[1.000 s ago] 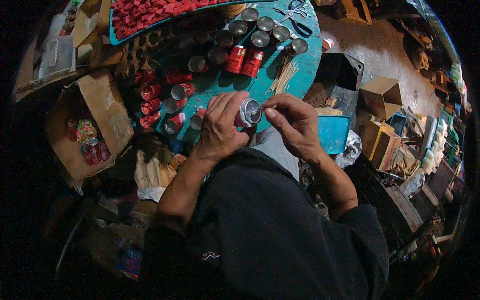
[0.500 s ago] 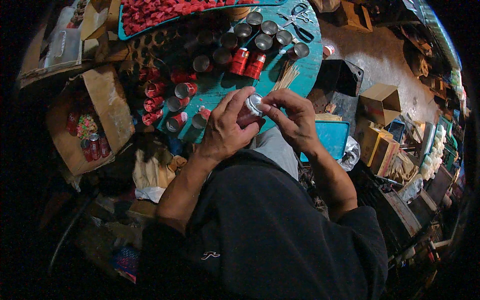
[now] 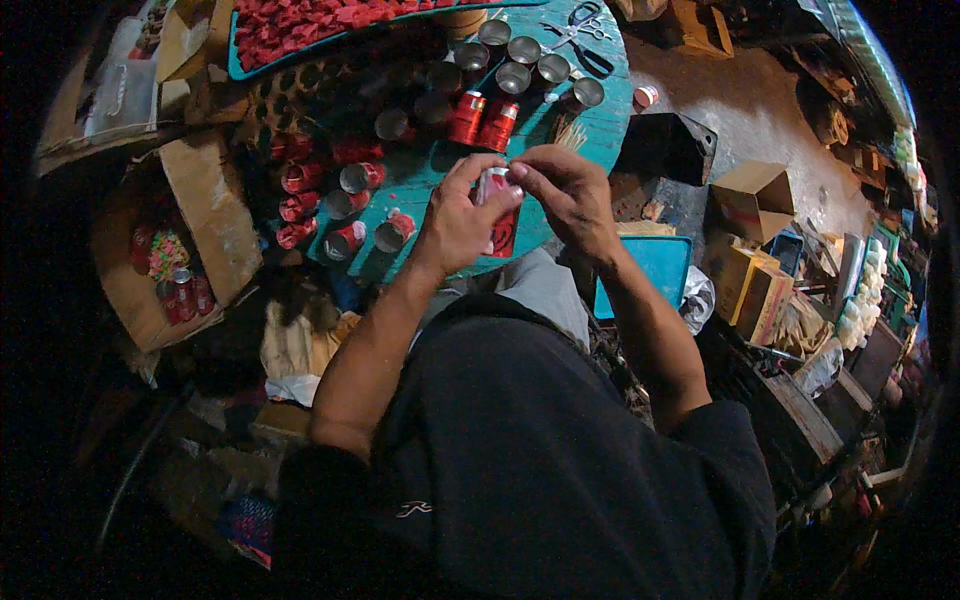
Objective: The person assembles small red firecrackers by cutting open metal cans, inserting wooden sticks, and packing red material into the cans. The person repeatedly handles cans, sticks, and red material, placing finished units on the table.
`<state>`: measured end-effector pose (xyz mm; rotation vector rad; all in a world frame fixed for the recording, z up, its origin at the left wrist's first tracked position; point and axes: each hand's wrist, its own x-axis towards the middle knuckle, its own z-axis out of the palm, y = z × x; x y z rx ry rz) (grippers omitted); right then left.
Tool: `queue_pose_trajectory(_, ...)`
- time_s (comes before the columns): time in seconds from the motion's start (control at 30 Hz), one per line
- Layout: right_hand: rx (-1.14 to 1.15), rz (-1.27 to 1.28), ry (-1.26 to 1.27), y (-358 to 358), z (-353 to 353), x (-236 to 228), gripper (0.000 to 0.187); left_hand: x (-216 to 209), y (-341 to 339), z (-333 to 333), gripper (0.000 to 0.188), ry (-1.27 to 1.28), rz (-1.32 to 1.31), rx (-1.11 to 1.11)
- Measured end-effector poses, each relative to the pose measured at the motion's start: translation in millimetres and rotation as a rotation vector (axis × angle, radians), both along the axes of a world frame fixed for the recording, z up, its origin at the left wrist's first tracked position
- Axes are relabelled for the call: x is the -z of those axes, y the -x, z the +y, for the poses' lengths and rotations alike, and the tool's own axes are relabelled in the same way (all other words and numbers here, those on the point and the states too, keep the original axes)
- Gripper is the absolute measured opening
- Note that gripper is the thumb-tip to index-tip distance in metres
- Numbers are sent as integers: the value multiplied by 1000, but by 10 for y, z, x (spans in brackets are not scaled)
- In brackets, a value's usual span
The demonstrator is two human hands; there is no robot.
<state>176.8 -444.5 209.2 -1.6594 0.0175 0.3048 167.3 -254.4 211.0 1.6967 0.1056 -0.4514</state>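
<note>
Just beyond my lap, my left hand (image 3: 452, 218) is wrapped round a red drink can (image 3: 504, 232), whose red side shows below the thumb. My right hand (image 3: 572, 195) is closed in a pinch at the can's upper end, thumb against forefinger; whatever lies between those fingertips is hidden. Just past my hands, two red cans (image 3: 467, 117) stand on the green round table (image 3: 440, 190). Thin wooden sticks (image 3: 571, 134) lie beyond my right hand. Several cut-open cans (image 3: 393, 231) sit to the left of my left hand.
More open cans (image 3: 513, 77) and scissors (image 3: 588, 38) lie at the table's far side. A blue tray (image 3: 232, 45) of red pieces is at the far left. A cardboard box (image 3: 222, 190) holding cans stands left; a second blue tray (image 3: 643, 277) and cartons (image 3: 752, 200) are right.
The can has been turned, so its silvery end no longer faces me and its red side shows. My right hand has moved slightly left and up, still pinching at the can's upper end.
</note>
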Motion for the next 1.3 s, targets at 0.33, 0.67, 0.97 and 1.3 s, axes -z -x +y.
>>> queue_pose_trajectory(0.33,-209,11,112,556,-176,466,50,1490,302,0,28,940,870,-623)
queue_pose_trajectory(0.67,-185,-142,394,822,-156,945,34,1955,530,-135,30,477,922,-284)
queue_pose_trajectory(0.97,-157,-225,474,598,-80,1130,30,1936,134,-121,30,127,680,-86)
queue_pose_trajectory(1.3,-75,-209,483,519,9,1126,26,1209,461,52,33,-136,-111,-89)
